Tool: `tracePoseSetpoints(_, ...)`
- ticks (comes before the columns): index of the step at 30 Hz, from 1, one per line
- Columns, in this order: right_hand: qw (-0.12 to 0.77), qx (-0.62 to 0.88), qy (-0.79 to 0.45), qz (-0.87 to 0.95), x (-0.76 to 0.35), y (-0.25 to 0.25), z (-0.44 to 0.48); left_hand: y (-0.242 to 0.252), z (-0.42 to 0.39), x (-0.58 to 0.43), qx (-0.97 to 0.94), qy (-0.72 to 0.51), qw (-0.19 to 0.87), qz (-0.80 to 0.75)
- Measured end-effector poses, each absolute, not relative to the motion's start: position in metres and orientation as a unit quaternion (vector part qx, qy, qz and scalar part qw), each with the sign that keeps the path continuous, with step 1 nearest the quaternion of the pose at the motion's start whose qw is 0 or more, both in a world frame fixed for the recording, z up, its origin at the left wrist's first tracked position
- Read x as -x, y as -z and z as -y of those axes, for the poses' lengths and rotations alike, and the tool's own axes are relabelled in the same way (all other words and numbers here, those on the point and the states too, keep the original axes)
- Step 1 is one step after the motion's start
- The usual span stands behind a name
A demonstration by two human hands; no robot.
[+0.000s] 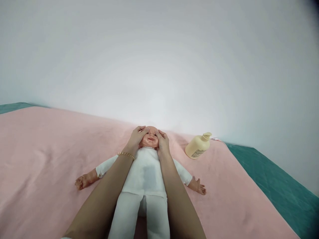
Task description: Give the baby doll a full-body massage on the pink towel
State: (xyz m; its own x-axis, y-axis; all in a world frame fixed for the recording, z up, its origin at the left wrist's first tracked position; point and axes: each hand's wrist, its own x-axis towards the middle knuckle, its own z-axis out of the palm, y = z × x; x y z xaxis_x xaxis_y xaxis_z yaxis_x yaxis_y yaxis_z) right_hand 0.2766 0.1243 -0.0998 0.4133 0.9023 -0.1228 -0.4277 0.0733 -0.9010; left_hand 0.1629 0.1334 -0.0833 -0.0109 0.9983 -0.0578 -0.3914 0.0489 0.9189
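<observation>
A baby doll in a white suit lies on its back on a pink blanket, arms spread out, head away from me. My left hand cups the left side of the doll's head, with the thumb laid across its brow. My right hand cups the right side of the head, thumb also on the brow. Both hands curl round the head. A gold bracelet circles my left wrist.
A pale yellow pump bottle lies on its side on the blanket, to the right of the doll's head. A teal sheet shows beyond the blanket's right edge and at the far left. A plain white wall stands behind.
</observation>
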Motion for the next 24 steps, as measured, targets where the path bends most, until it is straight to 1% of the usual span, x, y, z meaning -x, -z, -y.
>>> tracePoseSetpoints(7, 0.703, 0.464, -0.487, 0.232, -0.280, 0.108, -0.133, 0.088, -0.138, -0.163, -0.375, -0.585, 0.601, -0.395)
tracePoseSetpoints(13, 0.715, 0.426, -0.523, 0.186, -0.279, 0.109, -0.134, 0.086, -0.138, -0.163, -0.357, -0.570, 0.610, -0.419)
tracePoseSetpoints(24, 0.686, 0.405, -0.576, 0.184, -0.284, 0.101, -0.127, 0.084, -0.137, -0.150, -0.366, -0.547, 0.605, -0.449)
